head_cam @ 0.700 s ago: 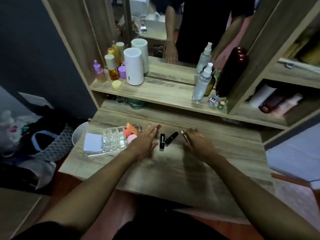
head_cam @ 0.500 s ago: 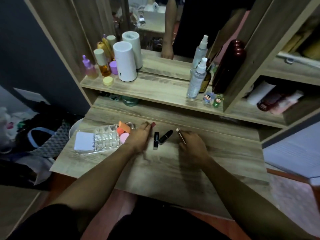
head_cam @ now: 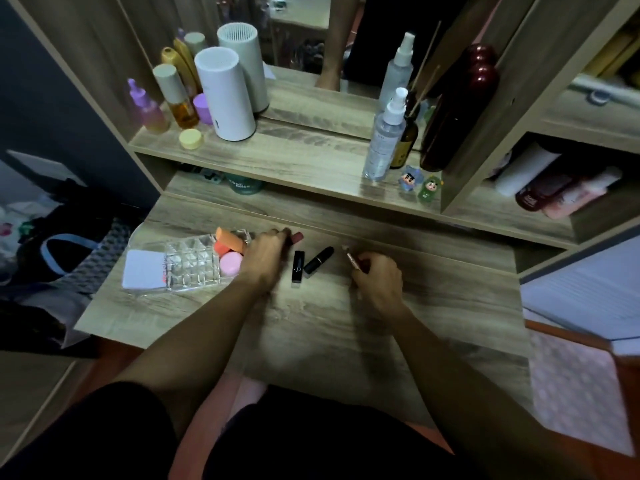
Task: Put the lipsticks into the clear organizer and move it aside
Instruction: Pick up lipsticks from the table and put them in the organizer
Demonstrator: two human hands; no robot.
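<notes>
1. The fingers (head_cam: 278, 233) of the left hand (head_cam: 265, 259) are curled down over a reddish lipstick (head_cam: 297, 237) near the back edge of the tabletop (head_cam: 311, 327); only its end shows past them, and whether they grip it or merely rest on it I cannot tell.
2. The right hand (head_cam: 377, 280) is closed around a slim pinkish lipstick (head_cam: 352, 259), whose pale tip points toward the back edge.
3. Between the hands two black lipsticks lie flat on the tabletop: a square one (head_cam: 297, 266) and, just beside it, a round one (head_cam: 318, 260) at a slant.
4. The clear organizer (head_cam: 192, 263) sits near the left edge, just beside the left hand, with orange and pink sponges (head_cam: 228, 252) at its right end and a white pad (head_cam: 143, 269) at its left.
</notes>
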